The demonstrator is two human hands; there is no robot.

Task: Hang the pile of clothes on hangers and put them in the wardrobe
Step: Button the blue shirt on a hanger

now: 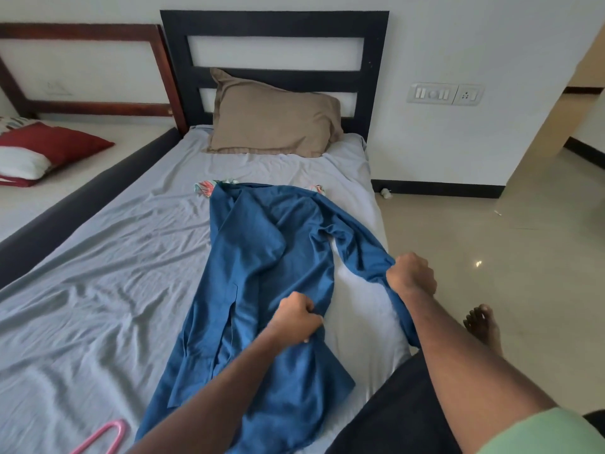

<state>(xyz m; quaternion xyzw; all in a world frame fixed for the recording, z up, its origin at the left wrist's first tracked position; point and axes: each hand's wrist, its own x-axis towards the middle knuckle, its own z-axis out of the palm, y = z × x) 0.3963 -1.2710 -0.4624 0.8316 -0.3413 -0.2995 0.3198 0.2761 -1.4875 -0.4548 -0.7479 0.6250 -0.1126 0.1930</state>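
While the long blue cotton garment [262, 273] lay lengthwise on the grey-sheeted single bed [98, 273], its right sleeve hung past the mattress edge, gripped in the clenched right hand [411, 273]; the left hand [296, 314] pinched a fold mid-cloth. Bare sheet stretched leftward. A pink plastic hanger [101, 435] lay near the bottom edge, a floral cloth [209, 186] under the collar, a tan pillow [271, 122] against the headboard. No legible writing.

One blue garment [262, 273], one pink hanger [101, 435], two pillows — tan [271, 122], red-and-white [39, 152].
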